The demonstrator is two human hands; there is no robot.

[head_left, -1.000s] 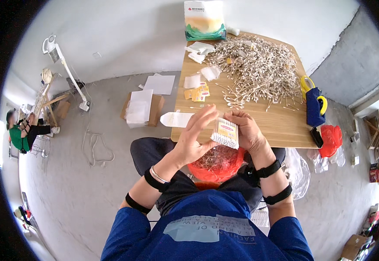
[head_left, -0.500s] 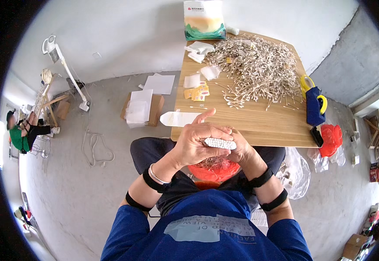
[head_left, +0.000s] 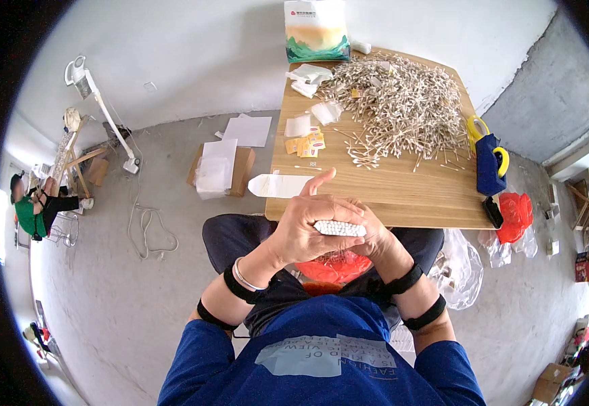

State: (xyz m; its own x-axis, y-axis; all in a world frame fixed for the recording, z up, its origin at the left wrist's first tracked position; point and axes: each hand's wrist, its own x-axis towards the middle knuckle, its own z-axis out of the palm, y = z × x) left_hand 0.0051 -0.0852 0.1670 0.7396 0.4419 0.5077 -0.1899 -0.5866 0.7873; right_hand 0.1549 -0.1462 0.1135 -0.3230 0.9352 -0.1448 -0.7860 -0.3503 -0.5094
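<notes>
A tight bundle of cotton swabs [head_left: 340, 229] is held between my two hands, its white tips facing me. My left hand [head_left: 302, 227] wraps the bundle from the left, with its index finger raised. From the right, my right hand [head_left: 377, 233] closes round the other side; part of its fingers are hidden. Both hands are over my lap, just off the table's near edge. A white card with a pointed end [head_left: 277, 185] lies by my left hand. Beyond, a big heap of loose cotton swabs [head_left: 403, 101] covers the far part of the wooden table [head_left: 430, 196].
Yellow packets [head_left: 306, 143] and clear plastic bags [head_left: 299, 125] lie at the table's left. A blue tape dispenser [head_left: 489, 166] stands at the right edge. Below my hands sits a red bag [head_left: 335, 269] holding swabs. A cardboard box [head_left: 242, 170] is on the floor, left.
The bundle has shifted very slightly down and left and now lies more level. My hands keep their hold on it.
</notes>
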